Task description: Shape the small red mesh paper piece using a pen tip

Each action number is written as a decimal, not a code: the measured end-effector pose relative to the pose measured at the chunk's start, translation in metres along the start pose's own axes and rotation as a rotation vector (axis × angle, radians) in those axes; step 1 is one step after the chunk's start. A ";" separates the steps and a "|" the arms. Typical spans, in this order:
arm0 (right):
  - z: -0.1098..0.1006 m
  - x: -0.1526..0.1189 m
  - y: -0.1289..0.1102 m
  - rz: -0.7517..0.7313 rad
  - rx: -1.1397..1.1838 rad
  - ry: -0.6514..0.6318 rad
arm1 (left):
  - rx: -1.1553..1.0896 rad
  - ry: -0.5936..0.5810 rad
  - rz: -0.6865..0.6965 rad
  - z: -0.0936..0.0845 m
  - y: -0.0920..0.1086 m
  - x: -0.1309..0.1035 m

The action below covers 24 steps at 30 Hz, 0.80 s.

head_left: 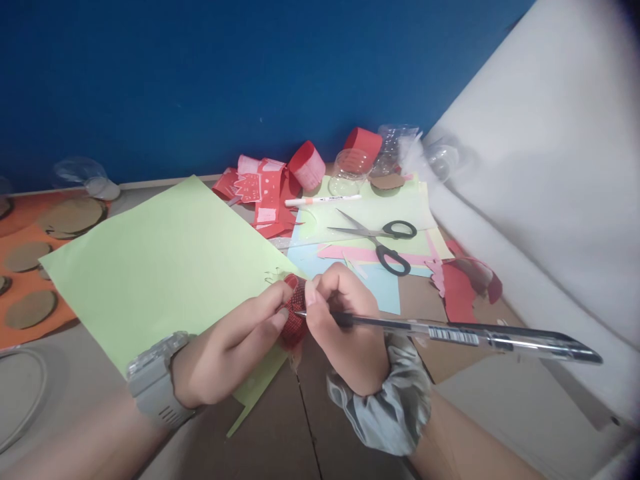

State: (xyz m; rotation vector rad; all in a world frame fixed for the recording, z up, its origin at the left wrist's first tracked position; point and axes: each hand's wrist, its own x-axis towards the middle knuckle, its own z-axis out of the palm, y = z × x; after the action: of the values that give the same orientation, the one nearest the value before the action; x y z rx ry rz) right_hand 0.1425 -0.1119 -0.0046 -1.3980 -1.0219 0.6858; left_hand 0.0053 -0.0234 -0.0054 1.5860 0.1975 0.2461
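Over the right corner of a light green sheet of paper [165, 260], my left hand [240, 340] pinches a small red-and-black checked piece [296, 320], which looks like fabric or mesh. My right hand [350, 327] is closed on a clear-barrelled black pen [455, 335]; the pen's tip points left and meets the checked piece. The right thumb and forefinger also touch the piece's upper edge. Some pen marks show on the green sheet just above the left fingers. My fingers hide part of the piece.
Black-handled scissors [387, 243] lie spread on coloured papers, near a white marker [323, 200]. Red paper cutouts [270, 193] and clear plastic cups [350, 170] stand along the blue wall [250, 80]. Brown discs [33, 310] rest on orange paper [63, 313] at left. White cloth [540, 167] hangs at right.
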 end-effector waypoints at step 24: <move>0.001 -0.001 0.001 0.025 0.006 -0.005 | 0.014 0.020 0.036 0.002 0.000 0.000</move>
State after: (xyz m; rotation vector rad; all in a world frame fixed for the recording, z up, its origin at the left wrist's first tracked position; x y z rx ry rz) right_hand 0.1415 -0.1121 -0.0057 -1.4068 -1.0069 0.7106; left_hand 0.0060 -0.0252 -0.0050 1.6023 0.1868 0.2886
